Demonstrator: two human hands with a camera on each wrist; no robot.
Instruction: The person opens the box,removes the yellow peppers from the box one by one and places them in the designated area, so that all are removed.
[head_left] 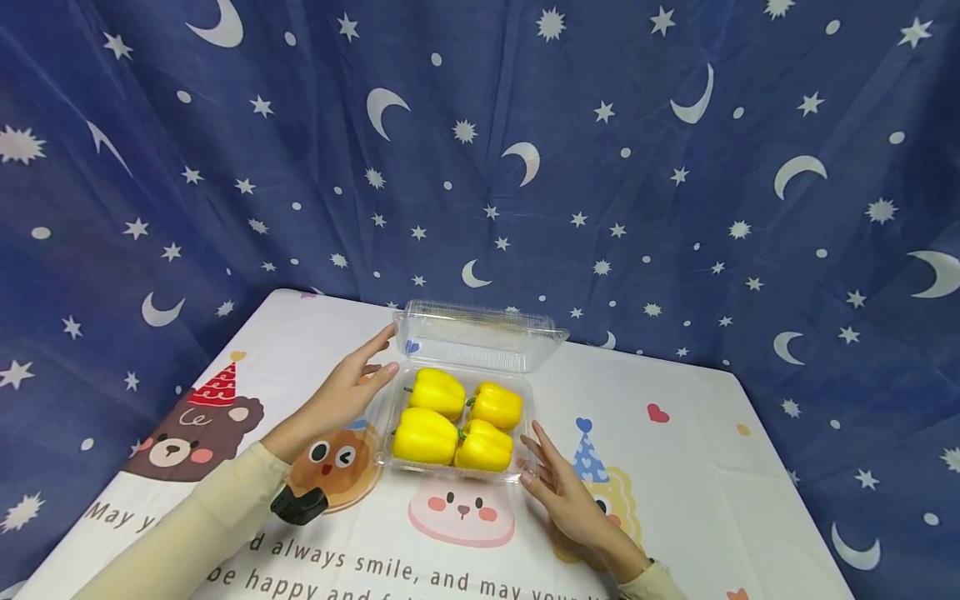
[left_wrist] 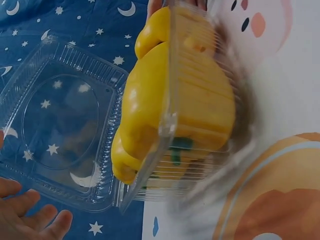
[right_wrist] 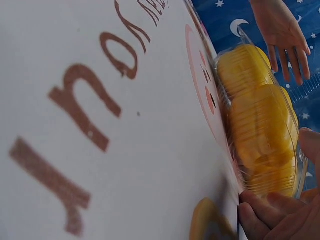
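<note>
A clear plastic clamshell box lies on the table holding several yellow bell peppers. Its hinged lid stands raised at the back, a small blue mark at its left. My left hand reaches to the lid's left edge, fingers extended; in the left wrist view its fingertips are close by the lid. At the box's right side is my right hand, its fingers spread and relaxed along the wall. The right wrist view has its thumb near the rim and other fingers low beside the box.
A white tablecloth with printed cartoon animals and lettering covers the table. Behind it hangs a dark blue curtain with moons and stars. A black wrist strap device sits under the left forearm.
</note>
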